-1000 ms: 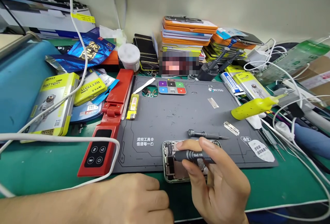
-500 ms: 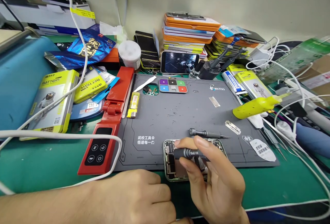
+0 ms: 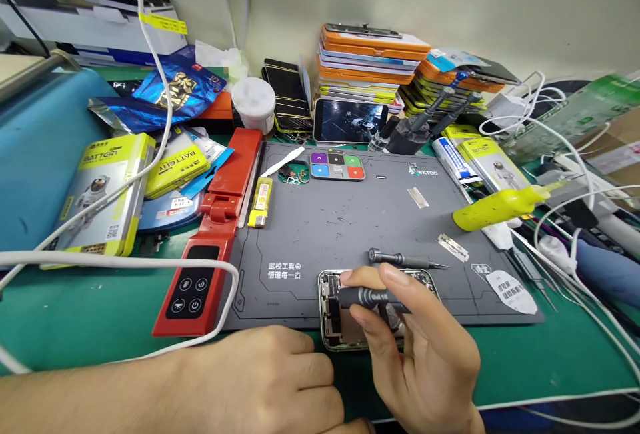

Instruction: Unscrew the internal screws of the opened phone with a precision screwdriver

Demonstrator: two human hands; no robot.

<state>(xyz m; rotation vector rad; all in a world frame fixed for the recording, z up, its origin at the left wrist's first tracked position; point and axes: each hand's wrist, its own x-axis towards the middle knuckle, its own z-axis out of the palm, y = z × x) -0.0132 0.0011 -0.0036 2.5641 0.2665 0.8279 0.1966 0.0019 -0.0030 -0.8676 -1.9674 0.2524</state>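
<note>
An opened phone (image 3: pixel 349 333) lies at the near edge of the grey work mat (image 3: pixel 300 241), its inner parts exposed. My right hand (image 3: pixel 430 347) holds a dark-handled screwdriver (image 3: pixel 356 297) sideways over it, between thumb and fingers. The tool's tip is hidden by the hand. My left hand (image 3: pixel 285 381) rests as a fist left of the phone, knuckles up. Its fingertips are hidden, so I cannot tell if it holds anything. Just beyond the phone lies another screwdriver (image 3: pixel 407 260), pointing right.
A red device (image 3: pixel 190 287) with touch buttons borders the mat's left side, a white cable (image 3: pixel 150 262) looping over it. To the right are a yellow bottle (image 3: pixel 493 209), a razor blade (image 3: pixel 453 248) and tweezers (image 3: pixel 533 274). Behind stand a propped phone (image 3: pixel 350 121) and stacked boxes (image 3: pixel 373 54).
The whole view has shifted very slightly. Both hands and the screwdriver keep almost the same pose over and beside the phone.
</note>
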